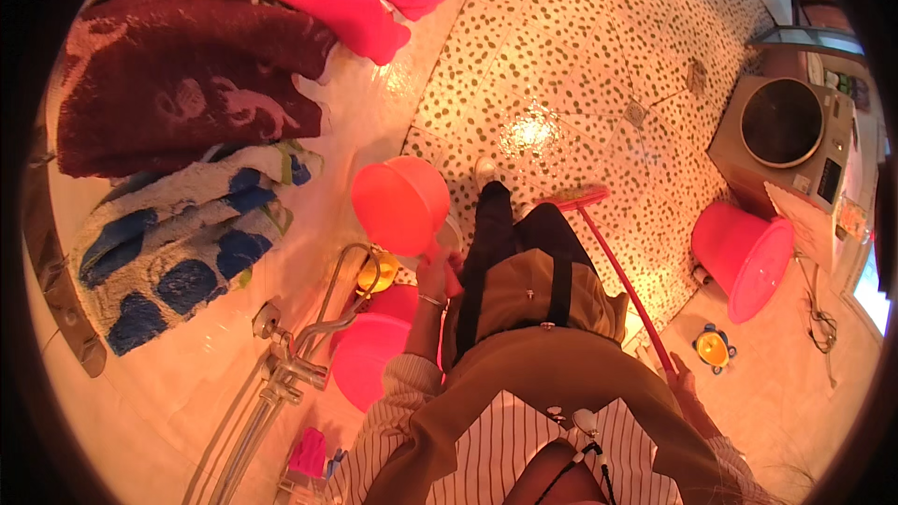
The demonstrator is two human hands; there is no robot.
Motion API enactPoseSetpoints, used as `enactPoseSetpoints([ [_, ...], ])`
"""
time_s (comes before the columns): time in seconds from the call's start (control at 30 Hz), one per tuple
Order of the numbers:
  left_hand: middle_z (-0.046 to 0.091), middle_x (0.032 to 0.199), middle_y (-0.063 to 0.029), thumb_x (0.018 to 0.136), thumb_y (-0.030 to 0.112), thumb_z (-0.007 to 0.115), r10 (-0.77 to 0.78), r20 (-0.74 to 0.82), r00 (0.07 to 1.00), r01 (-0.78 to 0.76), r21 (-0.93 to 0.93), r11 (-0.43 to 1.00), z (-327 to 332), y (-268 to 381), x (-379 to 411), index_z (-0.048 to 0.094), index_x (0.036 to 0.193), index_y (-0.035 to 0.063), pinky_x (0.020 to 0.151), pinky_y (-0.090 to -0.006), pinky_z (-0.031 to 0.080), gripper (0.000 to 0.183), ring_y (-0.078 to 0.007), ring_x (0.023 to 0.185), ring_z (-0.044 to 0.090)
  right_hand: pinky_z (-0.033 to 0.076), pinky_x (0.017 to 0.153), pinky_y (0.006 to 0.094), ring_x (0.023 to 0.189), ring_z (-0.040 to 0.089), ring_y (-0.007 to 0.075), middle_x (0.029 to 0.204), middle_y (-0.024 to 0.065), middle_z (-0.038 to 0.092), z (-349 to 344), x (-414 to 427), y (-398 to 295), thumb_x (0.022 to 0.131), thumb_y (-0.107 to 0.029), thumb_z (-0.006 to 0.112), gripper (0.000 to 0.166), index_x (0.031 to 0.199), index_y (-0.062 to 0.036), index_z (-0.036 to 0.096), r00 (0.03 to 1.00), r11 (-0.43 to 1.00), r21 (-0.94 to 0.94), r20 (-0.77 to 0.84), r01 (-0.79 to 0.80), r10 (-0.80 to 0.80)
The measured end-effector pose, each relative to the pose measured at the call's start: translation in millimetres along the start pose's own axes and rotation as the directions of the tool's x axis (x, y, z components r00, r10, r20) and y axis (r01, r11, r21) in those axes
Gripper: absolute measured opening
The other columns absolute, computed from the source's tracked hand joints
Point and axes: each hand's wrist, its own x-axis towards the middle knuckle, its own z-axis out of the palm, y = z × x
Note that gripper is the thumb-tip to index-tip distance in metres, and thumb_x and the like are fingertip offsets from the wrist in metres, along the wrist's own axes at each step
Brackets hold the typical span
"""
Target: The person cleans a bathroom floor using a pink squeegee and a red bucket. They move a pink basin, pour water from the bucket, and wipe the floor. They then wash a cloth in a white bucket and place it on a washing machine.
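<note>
My left hand [435,270] grips a round, orange-red plastic vessel [400,205] by its near side. Whether that is a handle or the rim, I cannot tell. Part of a pale container [450,235] shows behind it. In my right hand [682,386] is the long red handle [624,277] of a floor brush. Its red head [575,198] rests on the spotted tile floor [561,56], just beyond my feet. Beside my left forearm are pink plastic basins [372,358] and a yellow bowl [377,273], partly hidden by the shower hose.
Towels, one maroon [189,77] and one blue-and-white [182,245], hang on the left wall. A chrome shower mixer [287,358] juts out below them. To the right stand a pink bucket [740,259], a washing machine [779,133] and a small yellow bowl [713,348]. A floor drain [635,113] lies ahead.
</note>
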Motion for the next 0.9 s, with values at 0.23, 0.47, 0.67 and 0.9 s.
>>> enactPoseSetpoints([
  [0.23,0.058,0.077,-0.0081,0.078,0.015,0.058,-0.042,-0.024,0.999,0.044,0.049,0.998,-8,-6,0,0.050,0.091,0.0026,0.059,-0.0276,0.050,0.019,-0.0177,0.066,0.059,0.045,0.069,0.0362,0.082,0.057,0.0304,0.098,0.0220,0.056,-43,95,-106,0.085,-0.017,0.042,0.038,0.120,-0.0041,0.042,0.994,0.981,0.158,0.001,-0.108,0.110],
  [0.47,0.059,0.077,-0.0083,0.077,0.014,0.059,-0.022,-0.016,1.000,0.025,0.216,0.976,2,13,-8,0.051,0.090,0.0023,0.061,-0.0296,0.050,0.019,-0.0186,0.065,0.059,0.044,0.070,0.0400,0.086,0.055,0.0375,0.095,0.0217,0.056,-9,321,-204,0.086,-0.016,0.040,0.036,0.121,-0.0107,0.041,0.960,0.935,0.241,-0.170,0.260,-0.223],
  [0.67,0.059,0.075,-0.0073,0.078,0.014,0.058,0.074,0.027,0.997,-0.078,0.198,0.977,7,18,-2,0.053,0.086,0.0029,0.060,-0.0273,0.050,0.015,-0.0165,0.065,0.059,0.043,0.057,0.0453,0.068,0.054,0.0407,0.091,0.0227,0.056,44,266,-109,0.081,-0.006,0.039,0.055,0.132,-0.0172,0.023,0.914,0.926,-0.068,-0.147,0.372,-0.378],
  [0.9,0.059,0.074,-0.0066,0.079,0.016,0.058,0.034,0.063,0.997,-0.045,0.186,0.982,36,15,12,0.052,0.085,0.0039,0.058,-0.0264,0.049,0.015,-0.0160,0.062,0.058,0.044,0.066,0.0466,0.079,0.056,0.0374,0.088,0.0206,0.058,29,35,0,0.084,-0.016,0.040,0.050,0.130,-0.0277,0.026,0.897,0.897,-0.306,0.209,-0.319,0.390],
])
